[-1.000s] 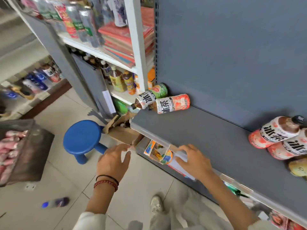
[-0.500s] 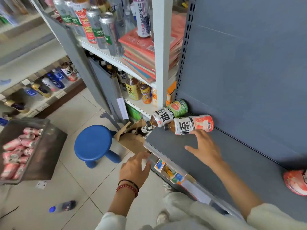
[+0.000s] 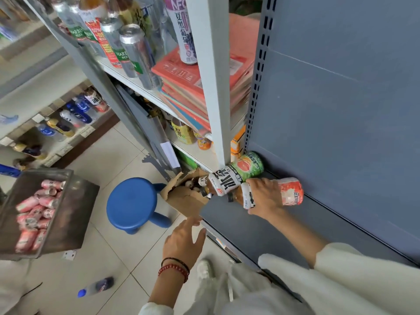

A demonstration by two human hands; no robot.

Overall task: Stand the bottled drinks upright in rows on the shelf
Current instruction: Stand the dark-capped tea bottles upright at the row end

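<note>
Matte grey metal shelf (image 3: 238,228), right hand (image 3: 264,196) gripping cylindrical pink-labelled bottle (image 3: 292,193)

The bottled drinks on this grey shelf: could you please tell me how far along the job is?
Done: nothing stands upright yet. In hand: the right hand grips the pink bottle, lying on the shelf. Remaining: standing it and the green bottle lying behind it in a row.

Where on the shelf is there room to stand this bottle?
Bare shelf lies right of the right hand along the back panel, and in front of it. Crowded: left corner, with the green bottle and peach bottle.
</note>
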